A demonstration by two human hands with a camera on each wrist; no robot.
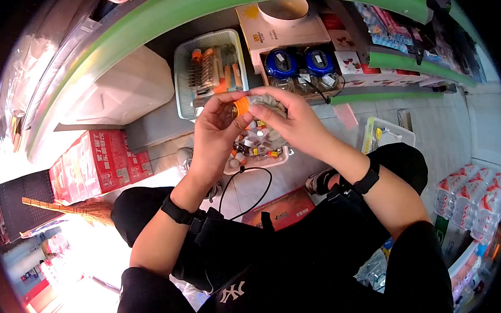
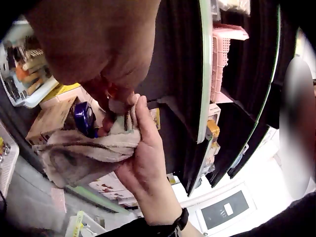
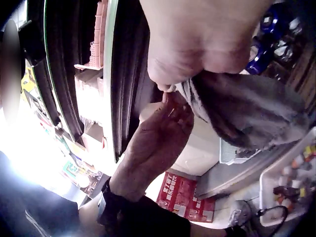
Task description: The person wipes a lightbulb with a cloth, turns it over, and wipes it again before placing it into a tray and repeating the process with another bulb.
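Note:
In the head view my left hand (image 1: 215, 129) pinches a small item with a bright orange round end (image 1: 242, 105); its other end is hidden by fingers and cloth. My right hand (image 1: 292, 122) holds a grey cloth (image 1: 271, 102) against that item, and the two hands meet there. The left wrist view shows the cloth (image 2: 74, 158) bunched in the right hand (image 2: 148, 165), with a loose fold hanging down. From the right wrist the cloth (image 3: 247, 111) drapes below the right hand (image 3: 202, 49), while the left hand's (image 3: 160, 131) fingers meet it.
Below the hands stands a white tray (image 1: 285, 158) of small mixed pieces. Behind are a pale green basket (image 1: 178, 68) with orange-handled tools and a box with two blue round items (image 1: 281, 63). A green-edged shelf (image 1: 172, 22) arches overhead. Red cartons (image 1: 105, 163) stand left.

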